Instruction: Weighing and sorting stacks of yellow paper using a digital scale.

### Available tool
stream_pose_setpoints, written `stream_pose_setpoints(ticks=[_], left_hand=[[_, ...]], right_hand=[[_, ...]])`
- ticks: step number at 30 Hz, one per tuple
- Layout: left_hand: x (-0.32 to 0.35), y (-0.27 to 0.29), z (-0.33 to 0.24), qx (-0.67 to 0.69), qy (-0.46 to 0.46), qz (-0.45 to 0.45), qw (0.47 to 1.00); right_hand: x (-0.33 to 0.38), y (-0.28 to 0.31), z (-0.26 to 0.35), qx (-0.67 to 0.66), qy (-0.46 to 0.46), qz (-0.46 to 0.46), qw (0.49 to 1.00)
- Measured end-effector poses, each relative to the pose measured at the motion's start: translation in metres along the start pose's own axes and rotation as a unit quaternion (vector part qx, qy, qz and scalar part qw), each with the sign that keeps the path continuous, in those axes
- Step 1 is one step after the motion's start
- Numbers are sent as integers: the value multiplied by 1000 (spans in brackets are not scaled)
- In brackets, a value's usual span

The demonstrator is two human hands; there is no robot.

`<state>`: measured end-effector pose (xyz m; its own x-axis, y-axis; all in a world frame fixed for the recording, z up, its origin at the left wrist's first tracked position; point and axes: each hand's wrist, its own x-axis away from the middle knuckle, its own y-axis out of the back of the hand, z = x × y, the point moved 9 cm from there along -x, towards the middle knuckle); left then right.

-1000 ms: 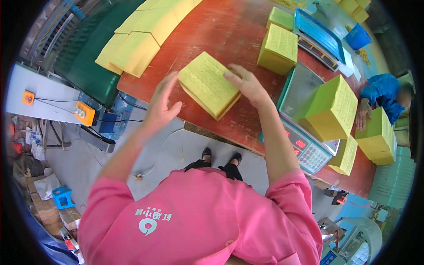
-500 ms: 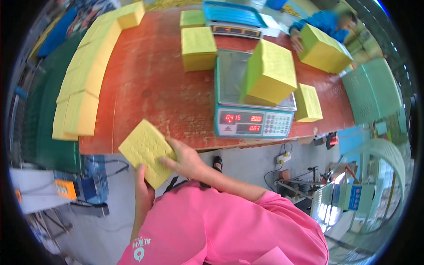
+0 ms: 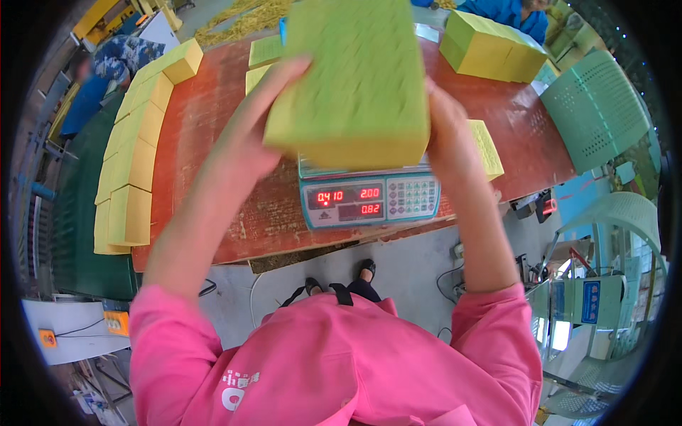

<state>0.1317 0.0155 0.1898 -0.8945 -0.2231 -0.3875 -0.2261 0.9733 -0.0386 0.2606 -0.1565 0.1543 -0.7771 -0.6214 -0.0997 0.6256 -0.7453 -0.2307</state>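
A tall block of stacked yellow paper (image 3: 352, 78), blurred by motion, is between my hands over the scale (image 3: 369, 202). My left hand (image 3: 266, 117) presses against its left side, and my right hand (image 3: 451, 131) grips the right side. Some of my fingers are hidden by the block. Below it, the scale's red digits and keypad show, while most of its pan is covered. I cannot tell whether the block's underside touches the pan.
Yellow paper blocks (image 3: 131, 163) line the red table's (image 3: 206, 163) left edge. More yellow stacks (image 3: 266, 51) stand behind my left hand, another (image 3: 486, 149) at the right. A person in blue (image 3: 497, 11) is behind a large stack (image 3: 490, 46). A green perforated chair (image 3: 597, 110) stands right.
The thin yellow paper pad is no longer seen in my hands. Both hands have moved up and apart to the tall block on the scale. The view has shifted, and the display reading differs.
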Motion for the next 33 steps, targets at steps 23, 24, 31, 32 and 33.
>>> stream_pose_setpoints(ticks=[23,24,31,32,33], left_hand=[[-102,-31,106,22,334,-37,942],[-105,-30,108,6,322,-32,946],[-110,-19,122,18,258,-58,964],[-104,-24,131,19,257,-57,965],[-94,-21,135,48,224,-126,965]], right_hand=[[-80,99,-61,-19,-101,-13,995],[-81,99,-61,-25,-98,-13,995],[-79,110,-54,147,-34,-51,987],[-78,118,-59,103,-3,-82,991],[-77,124,-59,59,28,-113,992]])
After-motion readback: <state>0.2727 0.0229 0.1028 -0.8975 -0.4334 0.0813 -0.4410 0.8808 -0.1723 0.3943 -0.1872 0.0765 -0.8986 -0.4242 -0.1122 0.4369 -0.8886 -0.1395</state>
